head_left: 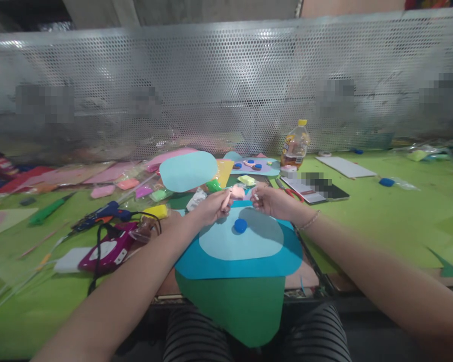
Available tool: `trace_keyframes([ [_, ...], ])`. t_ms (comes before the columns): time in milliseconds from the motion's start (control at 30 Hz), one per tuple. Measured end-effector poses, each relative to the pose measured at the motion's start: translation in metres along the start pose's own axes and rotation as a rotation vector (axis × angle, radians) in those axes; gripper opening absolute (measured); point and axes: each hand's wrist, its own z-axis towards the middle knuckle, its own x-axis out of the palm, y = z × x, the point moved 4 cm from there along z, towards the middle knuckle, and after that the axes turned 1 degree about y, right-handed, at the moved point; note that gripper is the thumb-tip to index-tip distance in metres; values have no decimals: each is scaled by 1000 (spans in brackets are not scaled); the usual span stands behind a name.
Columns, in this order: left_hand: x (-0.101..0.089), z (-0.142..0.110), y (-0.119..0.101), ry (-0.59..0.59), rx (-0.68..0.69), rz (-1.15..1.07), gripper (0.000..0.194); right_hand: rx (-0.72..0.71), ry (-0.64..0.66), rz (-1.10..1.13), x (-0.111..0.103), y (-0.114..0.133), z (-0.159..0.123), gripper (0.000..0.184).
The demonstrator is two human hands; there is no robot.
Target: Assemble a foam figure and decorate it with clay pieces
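Note:
In the head view, my left hand (216, 206) is closed on a soft peach lump of modelling clay (237, 192), which sticks out from the fingertips. Just to its right is my right hand (270, 202), its fingers pinched together; whatever may be between them is too small to tell. Below both hands lies a round blue clay ball (240, 226) on a light-blue rounded paper shape (249, 248). That shape rests on a larger blue paper (211, 269), with a green paper (241, 306) underneath hanging over the table edge.
To the left lie a glue gun (98, 215), a purple power strip (111, 249) with cables, and a green cutter (49, 210). Farther back stand a bottle (295, 146) and a decorated paper cutout (249, 168). A phone (317, 188) and red-handled scissors (294, 195) are right. A perforated metal panel (226, 90) rises behind.

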Motion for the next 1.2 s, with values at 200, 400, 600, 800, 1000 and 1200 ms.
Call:
trace_keyframes([
  [200, 7, -6, -11, -55, 506, 1012, 26, -13, -54, 66, -3, 5, -1, 11],
  [400, 3, -6, -17, -130, 596, 1306, 27, -24, -104, -1, -3, 1, 1, 21],
  [600, -28, -20, -46, -519, 391, 1617, 56, -65, -108, -87, -3, 4, 0, 20],
  [800, -70, -14, -43, -263, -86, 1563, 59, -162, -66, -234, -3, 6, 1, 2],
  [1000, -72, -6, -49, -462, 130, 1447, 53, -169, -131, -368, 6, 7, -5, 12],
  [1200, -26, -19, -58, -351, 512, 1247, 37, -530, -305, -854, 21, 21, -15, 15],
])
